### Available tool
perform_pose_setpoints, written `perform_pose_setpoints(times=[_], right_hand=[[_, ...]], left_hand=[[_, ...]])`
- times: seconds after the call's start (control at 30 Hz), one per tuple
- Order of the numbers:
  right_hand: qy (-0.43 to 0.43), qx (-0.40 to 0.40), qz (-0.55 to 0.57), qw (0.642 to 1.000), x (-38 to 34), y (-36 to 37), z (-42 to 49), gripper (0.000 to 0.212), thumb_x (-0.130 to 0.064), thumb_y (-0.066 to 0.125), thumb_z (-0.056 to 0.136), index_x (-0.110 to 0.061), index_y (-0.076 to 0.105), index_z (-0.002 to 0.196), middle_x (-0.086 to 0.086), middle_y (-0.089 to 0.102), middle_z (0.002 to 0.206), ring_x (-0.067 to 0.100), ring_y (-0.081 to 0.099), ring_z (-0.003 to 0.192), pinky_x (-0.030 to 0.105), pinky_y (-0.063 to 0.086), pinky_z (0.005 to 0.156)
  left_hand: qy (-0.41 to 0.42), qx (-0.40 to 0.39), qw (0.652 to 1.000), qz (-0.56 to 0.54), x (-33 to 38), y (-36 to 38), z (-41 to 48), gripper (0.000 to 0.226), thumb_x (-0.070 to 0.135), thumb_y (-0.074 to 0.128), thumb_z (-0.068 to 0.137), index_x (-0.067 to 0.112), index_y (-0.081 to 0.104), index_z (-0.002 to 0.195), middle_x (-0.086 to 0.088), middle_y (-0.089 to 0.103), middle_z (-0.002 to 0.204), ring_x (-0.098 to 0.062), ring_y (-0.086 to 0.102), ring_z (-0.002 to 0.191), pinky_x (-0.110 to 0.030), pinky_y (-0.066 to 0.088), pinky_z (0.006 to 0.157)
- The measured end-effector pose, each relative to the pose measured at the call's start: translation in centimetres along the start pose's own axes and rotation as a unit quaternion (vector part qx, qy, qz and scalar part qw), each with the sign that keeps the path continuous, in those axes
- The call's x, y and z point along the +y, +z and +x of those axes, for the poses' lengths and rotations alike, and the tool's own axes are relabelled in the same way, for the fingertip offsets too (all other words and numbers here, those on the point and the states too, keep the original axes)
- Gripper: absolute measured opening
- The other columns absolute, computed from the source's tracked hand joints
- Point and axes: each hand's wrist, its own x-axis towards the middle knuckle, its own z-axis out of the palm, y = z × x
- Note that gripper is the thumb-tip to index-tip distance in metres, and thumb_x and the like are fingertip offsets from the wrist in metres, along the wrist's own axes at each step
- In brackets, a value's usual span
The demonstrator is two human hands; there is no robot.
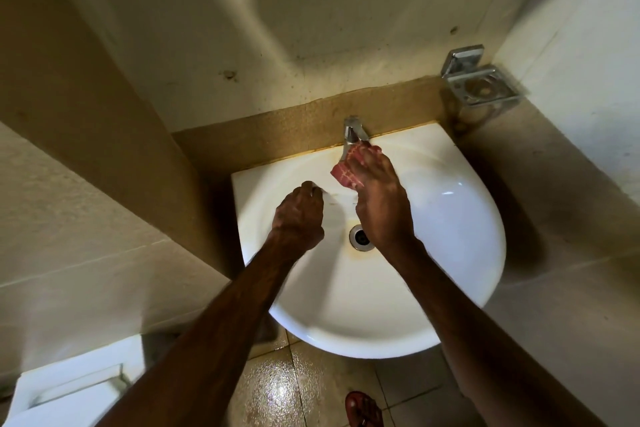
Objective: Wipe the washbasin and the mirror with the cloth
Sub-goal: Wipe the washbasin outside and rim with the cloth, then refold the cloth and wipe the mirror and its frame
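in the tiled corner, white washbasin [450, 253] | right hand [379, 204] grips the red patterned cloth [346, 175] against the tap [352, 135] (at the back rim) | left hand [299, 218] curled closed over the bowl

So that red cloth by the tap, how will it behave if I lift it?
The red cloth looks bunched under the right hand, so it is probably floppy and will droop. It seems thin, likely light. Against the tap it may be damp, but I can't tell.

tap [352, 133] behind drain [361, 237] in washbasin [450, 218].
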Motion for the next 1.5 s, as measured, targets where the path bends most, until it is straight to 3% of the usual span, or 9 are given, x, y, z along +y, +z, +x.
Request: perform_pose_setpoints(times=[0.17,0.27,0.33,0.5,0.63,0.87,1.07,1.23,1.5], right_hand=[[0.007,-0.018,0.115,0.993,1.2,-2.4,-2.5,0.042,-0.014,0.055,0.101,-0.008,0.065,0.141,0.014,0.067,0.140,0.030,0.064,0.130,0.027,0.050,0.104],[0.119,-0.077,0.187,0.972,0.9,-5.3,-3.7,0.037,-0.020,0.056,0.102,-0.020,0.068,0.137,0.004,0.080,0.107,0.021,0.074,0.096,0.011,0.049,0.075],[0.208,-0.110,0.248,0.940,0.6,-6.7,-4.7,0.030,-0.016,0.059,0.102,-0.024,0.071,0.128,-0.006,0.077,0.100,0.016,0.072,0.092,0.018,0.053,0.077],[0.398,-0.107,0.474,0.778,-1.3,-10.5,-6.8,0.031,-0.025,0.066,0.102,-0.013,0.066,0.131,0.008,0.078,0.114,0.027,0.076,0.104,0.043,0.061,0.089],[0.411,-0.159,0.610,0.659,-4.8,-14.4,-8.1,0.046,-0.026,0.072,0.096,-0.011,0.063,0.138,0.014,0.074,0.127,0.030,0.072,0.118,0.044,0.060,0.094],[0.369,-0.160,0.581,0.707,-12.0,-19.7,-10.3,0.054,0.001,0.078,0.085,-0.015,0.063,0.135,0.009,0.073,0.126,0.031,0.067,0.122,0.047,0.059,0.099],[0.371,-0.125,0.598,0.699,-18.3,-23.0,-12.1,0.050,-0.027,0.079,0.078,-0.021,0.066,0.126,0.012,0.074,0.125,0.034,0.067,0.122,0.055,0.052,0.109],[0.330,-0.161,0.616,0.697,-22.2,-26.3,-11.5,0.037,-0.033,0.063,0.099,-0.013,0.066,0.129,0.015,0.077,0.117,0.029,0.073,0.110,0.047,0.057,0.098],[0.264,-0.172,0.587,0.746,-24.1,-29.5,-10.6,0.040,0.003,0.073,0.086,-0.004,0.069,0.125,0.019,0.076,0.119,0.033,0.073,0.113,0.047,0.056,0.100]], left_hand=[[0.005,-0.032,0.999,-0.008,-0.1,-0.8,-0.3,0.061,0.016,0.064,0.082,0.009,0.045,0.140,-0.004,0.046,0.141,-0.026,0.051,0.126,-0.034,0.048,0.096],[0.000,-0.050,0.998,-0.028,-0.2,-2.1,-1.8,0.061,0.017,0.061,0.085,0.011,0.044,0.144,-0.005,0.043,0.148,-0.026,0.044,0.135,-0.034,0.042,0.106],[-0.013,-0.048,0.998,-0.044,-0.1,-3.0,-3.3,0.057,0.017,0.058,0.088,0.011,0.045,0.143,-0.007,0.041,0.149,-0.026,0.041,0.139,-0.036,0.041,0.110],[-0.034,-0.022,0.990,-0.134,0.2,-5.9,-8.2,0.048,0.022,0.060,0.090,0.014,0.054,0.137,-0.002,0.050,0.145,-0.021,0.048,0.136,-0.030,0.042,0.107],[-0.076,0.030,0.971,-0.224,1.9,-9.6,-13.0,0.039,0.023,0.062,0.088,0.022,0.062,0.127,0.003,0.062,0.134,-0.017,0.062,0.118,-0.029,0.050,0.101],[-0.058,0.157,0.924,-0.343,4.4,-16.6,-21.4,0.034,0.017,0.065,0.089,0.021,0.065,0.123,0.008,0.065,0.129,-0.012,0.065,0.109,-0.034,0.057,0.094],[0.034,0.204,0.925,-0.318,5.1,-21.3,-27.7,0.038,0.038,0.059,0.094,0.020,0.061,0.127,0.007,0.064,0.128,-0.010,0.060,0.113,-0.031,0.054,0.097],[0.121,0.191,0.959,-0.174,3.9,-23.7,-30.0,0.057,0.052,0.055,0.090,0.021,0.055,0.138,0.002,0.058,0.138,-0.016,0.058,0.119,-0.037,0.053,0.099],[0.107,0.293,0.921,-0.233,3.4,-28.9,-30.2,0.022,0.028,0.056,0.089,0.024,0.071,0.105,0.009,0.073,0.094,-0.009,0.065,0.077,-0.032,0.055,0.068]])
